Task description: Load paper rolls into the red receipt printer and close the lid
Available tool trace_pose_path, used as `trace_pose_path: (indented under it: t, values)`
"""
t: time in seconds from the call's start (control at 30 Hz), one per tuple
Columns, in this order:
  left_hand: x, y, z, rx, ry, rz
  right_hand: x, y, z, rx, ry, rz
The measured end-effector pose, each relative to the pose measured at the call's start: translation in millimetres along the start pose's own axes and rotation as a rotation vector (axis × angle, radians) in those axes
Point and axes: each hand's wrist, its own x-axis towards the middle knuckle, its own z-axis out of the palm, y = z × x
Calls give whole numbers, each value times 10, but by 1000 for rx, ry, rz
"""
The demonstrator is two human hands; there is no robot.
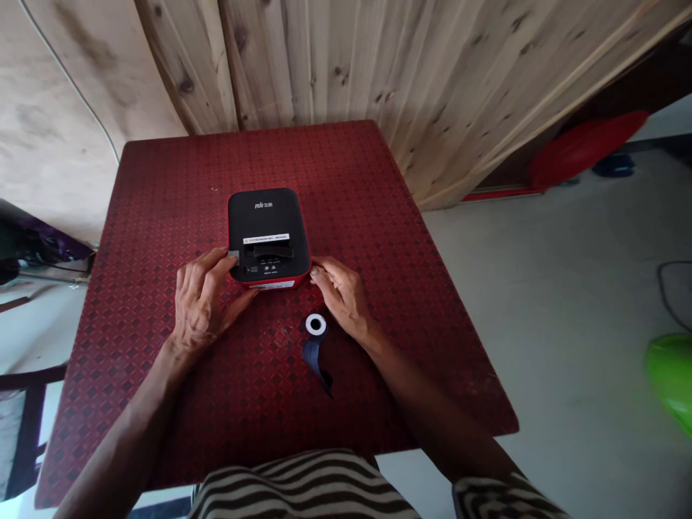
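Note:
A small black printer (269,234) with a red base sits in the middle of the red patterned table (162,216). My left hand (202,306) rests against its near left corner, fingers curled, fingertips touching a small grey tab on its side. My right hand (342,295) touches the near right corner with its fingers bent and pressed together. Just below the printer lies a small roll (316,324) with a white core, and a dark strip (316,360) trails from it toward me.
A wooden plank wall (346,65) stands behind the table. Grey floor (567,288) lies to the right, with a red object (584,148) by the wall and a green object (673,375) at the right edge. A dark chair (27,411) stands at the left.

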Motion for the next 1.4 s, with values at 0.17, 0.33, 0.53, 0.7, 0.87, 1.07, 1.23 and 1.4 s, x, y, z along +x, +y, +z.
trace_pose_path:
  t: [0.17, 0.33, 0.53, 0.7, 0.87, 1.07, 1.23, 1.4]
  values:
    - [-37, 10, 9, -42, -39, -38, 5, -16, -21, -33, -1, -22]
    - [-37, 17, 14, -55, -30, -64, 9, -52, -19, -37, 9, -40]
    - [9, 32, -15, -127, -26, -74, 9, -58, -25, -82, 21, -49]
    - [105, 45, -47, -176, -5, -68, 6, -69, -38, -107, 7, -100]
    - [188, 35, -93, -222, -53, -118, 3, -72, -44, -138, 5, -129]
    - [194, 37, -92, -219, -77, -152, 10, -96, -51, -170, 3, -141]
    - [149, 56, -37, -272, -44, -143, 4, -54, -15, -127, 7, -92]
    - [82, 57, 20, -292, -52, -157, 35, -133, -70, -118, 56, -49]
